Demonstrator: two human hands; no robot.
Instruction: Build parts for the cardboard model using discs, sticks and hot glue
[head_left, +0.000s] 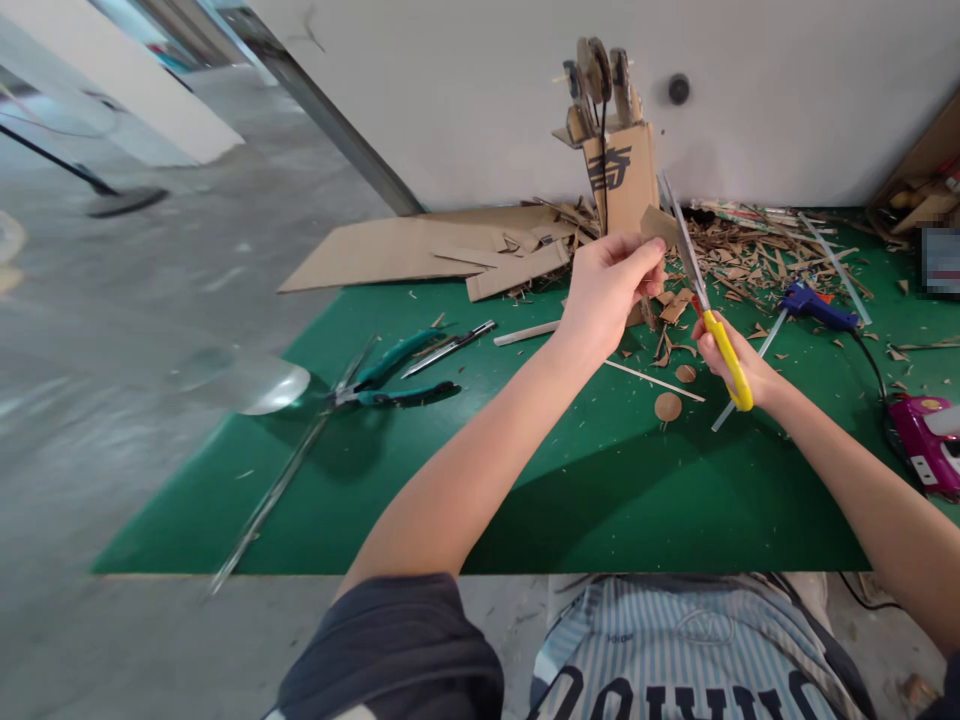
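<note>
My left hand pinches a small piece of brown cardboard between thumb and fingers. Close by on its right, my right hand grips a pair of scissors with yellow handles, the blades pointing up and away beside the cardboard piece. I cannot tell whether the blades touch it. Behind my left hand stands a cardboard model with round cardboard discs on top and a dark cord down its front. A larger cardboard disc and a smaller cardboard disc lie on the green table below my hands.
Cardboard scraps are heaped along the wall. A blue glue gun and a magenta power strip are at the right. Pliers, a utility knife and flat cardboard sheets lie at the left, near a clear bottle.
</note>
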